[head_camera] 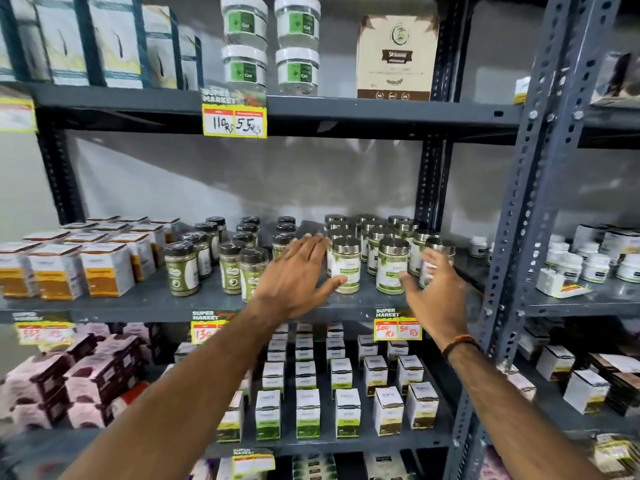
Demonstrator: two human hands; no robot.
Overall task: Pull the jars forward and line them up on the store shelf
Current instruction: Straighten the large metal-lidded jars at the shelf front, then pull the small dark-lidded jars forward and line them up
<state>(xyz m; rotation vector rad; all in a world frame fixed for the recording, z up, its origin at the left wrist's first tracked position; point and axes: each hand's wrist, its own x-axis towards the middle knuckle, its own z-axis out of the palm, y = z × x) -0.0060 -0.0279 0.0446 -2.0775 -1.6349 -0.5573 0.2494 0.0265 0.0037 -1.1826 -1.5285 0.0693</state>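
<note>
Several silver-lidded jars (391, 266) with white and green labels stand in rows on the right part of the grey middle shelf (145, 303). Several dark-lidded jars (181, 270) of green powder stand to their left. My left hand (294, 275) is spread open in front of the shelf, its thumb touching the front left silver-lidded jar (344, 263). My right hand (436, 289) is open too, fingers apart, beside the front right silver-lidded jars, its thumb near the jar at the front middle. Neither hand holds a jar.
White and orange boxes (104, 268) fill the shelf's left end. Below are rows of small white and green boxes (306, 414) and pink packets (86, 379). Price tags (397, 325) hang on the shelf edges. A perforated steel upright (519, 216) stands to the right.
</note>
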